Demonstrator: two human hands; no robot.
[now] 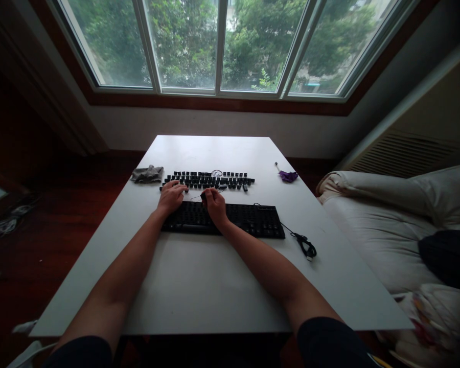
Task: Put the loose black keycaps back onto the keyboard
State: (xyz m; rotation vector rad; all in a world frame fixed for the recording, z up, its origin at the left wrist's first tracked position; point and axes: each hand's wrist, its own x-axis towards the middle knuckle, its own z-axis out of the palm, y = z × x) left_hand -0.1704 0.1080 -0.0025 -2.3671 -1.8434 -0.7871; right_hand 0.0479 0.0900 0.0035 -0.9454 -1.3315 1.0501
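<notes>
A black keyboard [249, 220] lies on the white table [199, 276], its keycaps taken off and set out in rows [209, 180] just behind it. My left hand [171, 197] rests at the keyboard's far left corner, fingers curled down near the loose keycaps. My right hand [214, 202] is over the keyboard's upper middle, fingers pinched around a small dark piece [203, 195] that looks like a keycap. A thin wire tool seems to stick out to the left of it.
A grey cloth [147, 174] lies at the left behind the keycaps. A purple brush [287, 175] lies at the right. The keyboard's cable and plug [305, 246] trail to its right. A wire ring [216, 173] sits behind the keycaps. Bedding [398, 225] borders the table's right side.
</notes>
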